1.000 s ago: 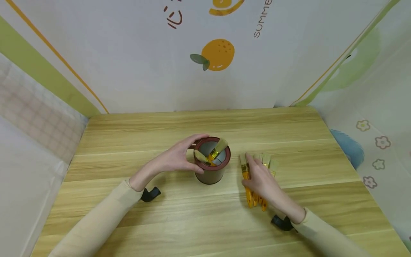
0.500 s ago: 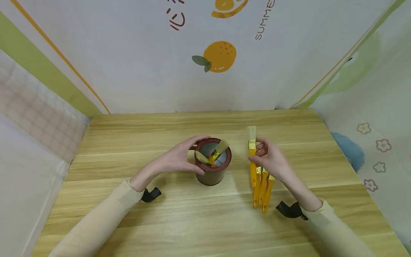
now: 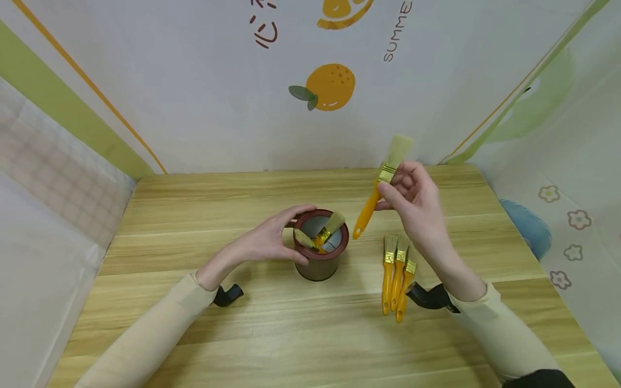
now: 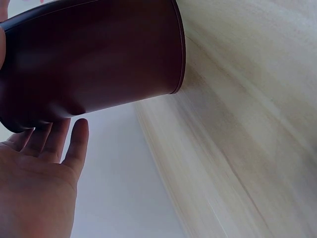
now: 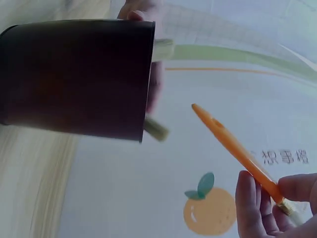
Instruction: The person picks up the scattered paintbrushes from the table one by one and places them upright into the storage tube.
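A dark red-brown can (image 3: 317,269) stands upright on the table, its top uncovered. My left hand (image 3: 264,237) holds it at the rim from the left, thumb in front and fingers behind. Two paintbrushes lean inside the can, and the bristles of one paintbrush (image 3: 335,221) poke out above the rim. My right hand (image 3: 419,202) pinches another paintbrush (image 3: 367,215) between thumb and fingers, raised to the right of the can. Its bristles point up and its orange handle (image 5: 230,143) slants down toward the can.
Three paintbrushes (image 3: 399,283) with orange handles lie side by side on the wooden table (image 3: 291,334), right of the can. A printed cloth (image 3: 218,118) hangs behind the table's far edge, with more cloth at both sides.
My right hand has picked one paintbrush off the pile, lifted it up and away from me, and tilted its handle toward the can. The left hand stays at the can.
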Demonstrator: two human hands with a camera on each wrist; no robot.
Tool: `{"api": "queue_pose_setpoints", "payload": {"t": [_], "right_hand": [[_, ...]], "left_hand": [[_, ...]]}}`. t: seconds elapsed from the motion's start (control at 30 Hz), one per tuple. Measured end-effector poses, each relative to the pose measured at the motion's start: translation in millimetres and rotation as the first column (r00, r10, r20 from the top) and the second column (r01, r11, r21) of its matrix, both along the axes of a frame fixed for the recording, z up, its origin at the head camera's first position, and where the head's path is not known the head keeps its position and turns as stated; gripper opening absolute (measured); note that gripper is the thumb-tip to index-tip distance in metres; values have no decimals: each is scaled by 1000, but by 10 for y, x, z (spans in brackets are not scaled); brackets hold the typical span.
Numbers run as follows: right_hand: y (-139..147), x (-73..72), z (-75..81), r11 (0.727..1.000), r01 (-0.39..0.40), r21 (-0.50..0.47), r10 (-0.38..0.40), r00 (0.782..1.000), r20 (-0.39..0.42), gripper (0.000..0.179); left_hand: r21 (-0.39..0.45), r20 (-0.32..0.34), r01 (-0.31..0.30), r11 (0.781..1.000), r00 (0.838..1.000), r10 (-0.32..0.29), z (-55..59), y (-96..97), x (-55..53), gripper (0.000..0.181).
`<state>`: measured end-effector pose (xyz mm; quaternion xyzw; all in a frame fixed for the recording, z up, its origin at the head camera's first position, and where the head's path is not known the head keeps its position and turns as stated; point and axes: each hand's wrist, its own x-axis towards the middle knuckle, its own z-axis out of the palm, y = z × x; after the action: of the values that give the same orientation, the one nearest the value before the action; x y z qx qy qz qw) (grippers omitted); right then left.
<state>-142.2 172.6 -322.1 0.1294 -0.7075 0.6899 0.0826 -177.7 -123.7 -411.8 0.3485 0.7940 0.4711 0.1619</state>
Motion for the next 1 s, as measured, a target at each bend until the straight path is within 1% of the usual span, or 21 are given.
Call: {"api": "queue_pose_setpoints", "payload": {"t": [0.07, 0.23, 0.33, 0.43, 0.63, 0.7, 0.83, 0.93, 1.0], "right_hand": [[-91, -20, -4, 1000, -6, 10, 6, 1000, -21, 18], [-282, -56, -67, 993, -16, 120, 26, 997, -77, 16], [-368, -71, -129, 980, -15, 198, 36, 994, -104, 21], [-432, -83, -196, 961, 2, 276, 37, 990, -134, 26], [-518, -133, -326, 909, 25, 416, 64, 978, -200, 23], [-536, -149, -364, 897, 19, 442, 78, 976, -201, 21], [-553, -163, -428, 870, 24, 492, 80, 979, -189, 18], [-548, -172, -475, 859, 25, 512, 77, 981, -178, 17], [-542, -178, -498, 859, 15, 511, 82, 983, -167, 17]], "left_hand": [[6, 0, 3, 1000, 1000, -3, -7, -2, -1, 105], [3, 12, 2, 1000, 1000, -2, -16, -6, -1, 106], [-5, 14, -1, 1000, 1000, 1, -20, -11, 0, 106], [2, 6, 11, 1000, 1000, -11, -17, -10, -3, 105], [10, -5, 21, 1000, 1000, -21, -1, -7, -9, 105], [7, -7, 19, 1000, 1000, -19, 0, -11, -9, 105], [-1, 0, 12, 1000, 1000, -12, 3, -19, -4, 105], [-3, 10, 7, 1000, 1000, -7, 5, -19, 3, 106], [-9, 14, 2, 1000, 1000, -2, 7, -21, 8, 106]]}}
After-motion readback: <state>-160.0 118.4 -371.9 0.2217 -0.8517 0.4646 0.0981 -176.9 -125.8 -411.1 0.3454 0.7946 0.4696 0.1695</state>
